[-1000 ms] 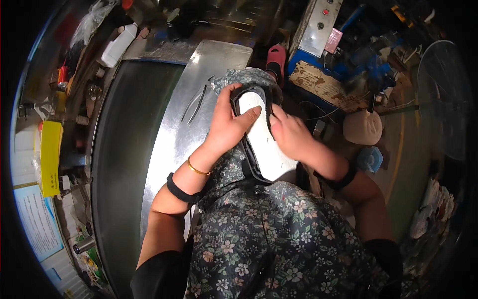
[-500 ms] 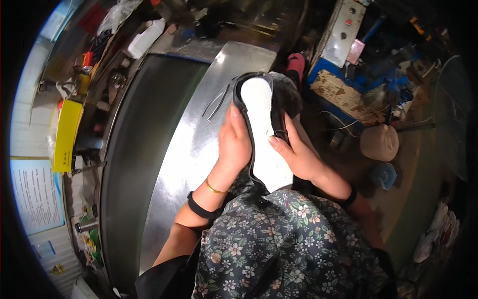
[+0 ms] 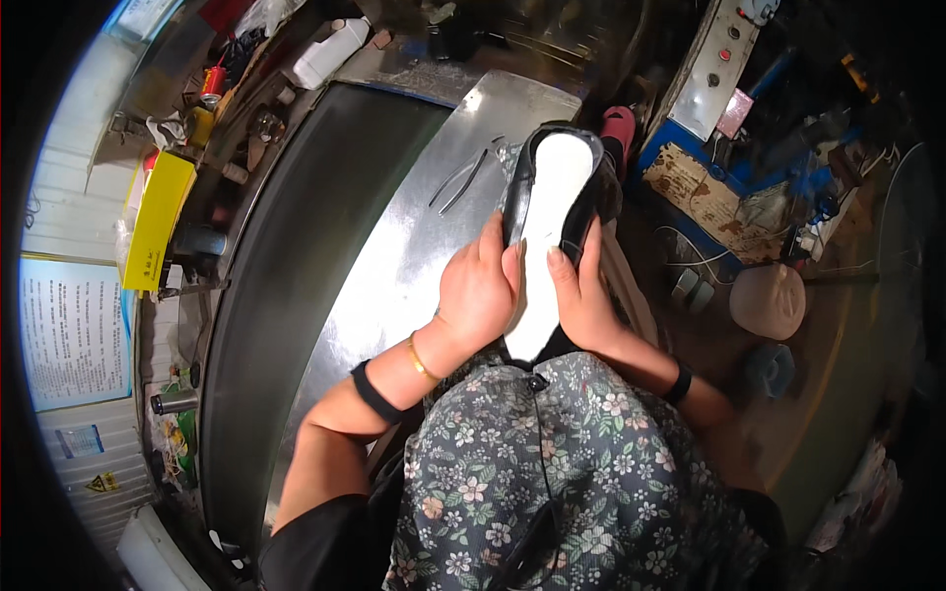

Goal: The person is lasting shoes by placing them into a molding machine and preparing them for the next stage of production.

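Note:
A black shoe upper with a white sole face point(image 3: 544, 212) lies sole-up along the right edge of a shiny metal worktable point(image 3: 414, 256). My left hand point(image 3: 480, 291) grips its left side, fingers curled over the black rim. My right hand point(image 3: 581, 295) clasps the right side, thumb pressed on the white sole. The heel end is hidden between my hands and my floral apron point(image 3: 552, 473). A pair of metal tweezers point(image 3: 461, 180) lies on the table just left of the shoe's toe.
A dark conveyor belt point(image 3: 286, 295) runs left of the table. Beyond it are a yellow box point(image 3: 158, 217), a white bottle point(image 3: 330, 54) and small clutter. To the right stand a blue machine with a grey control panel point(image 3: 714, 74) and a round beige object point(image 3: 769, 300).
The shoe has stretched out away from me, toe now pointing further up the table. Both hands slid back toward its heel end. The view shifted a little.

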A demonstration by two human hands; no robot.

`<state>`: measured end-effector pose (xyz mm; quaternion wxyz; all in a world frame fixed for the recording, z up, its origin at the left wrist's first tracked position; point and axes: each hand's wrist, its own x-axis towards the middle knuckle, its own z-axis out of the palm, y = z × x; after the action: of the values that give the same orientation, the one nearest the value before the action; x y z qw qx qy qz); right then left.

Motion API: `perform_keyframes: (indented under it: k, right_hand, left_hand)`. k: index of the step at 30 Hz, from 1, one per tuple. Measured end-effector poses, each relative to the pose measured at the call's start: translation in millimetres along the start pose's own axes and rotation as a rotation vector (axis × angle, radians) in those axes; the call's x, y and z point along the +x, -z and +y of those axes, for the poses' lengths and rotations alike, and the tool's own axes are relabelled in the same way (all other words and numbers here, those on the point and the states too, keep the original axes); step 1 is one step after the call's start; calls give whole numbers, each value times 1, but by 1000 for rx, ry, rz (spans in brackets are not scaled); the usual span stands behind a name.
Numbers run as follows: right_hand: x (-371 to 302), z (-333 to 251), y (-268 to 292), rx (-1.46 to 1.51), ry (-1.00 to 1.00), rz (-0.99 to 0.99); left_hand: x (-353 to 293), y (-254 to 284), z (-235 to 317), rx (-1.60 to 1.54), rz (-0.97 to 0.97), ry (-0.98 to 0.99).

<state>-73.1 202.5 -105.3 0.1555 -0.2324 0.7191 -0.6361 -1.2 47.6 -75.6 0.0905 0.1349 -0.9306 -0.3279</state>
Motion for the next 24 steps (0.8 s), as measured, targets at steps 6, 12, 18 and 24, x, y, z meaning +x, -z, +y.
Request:
perform_keyframes:
  k: [6, 12, 18, 24]
  right_hand:
    - [-6, 8, 12, 1, 144, -47]
    - [-12, 6, 38, -262, 198, -222]
    - [76, 2, 71, 704, -8, -74]
    - [97, -9, 59, 346, 62, -127]
  left_hand:
    - [41, -13, -1, -1130, -160, 176]
    - [114, 10, 30, -1281, -440, 216]
    - [112, -8, 33, -764, -337, 4]
    - [116, -9, 22, -1164, -499, 56]
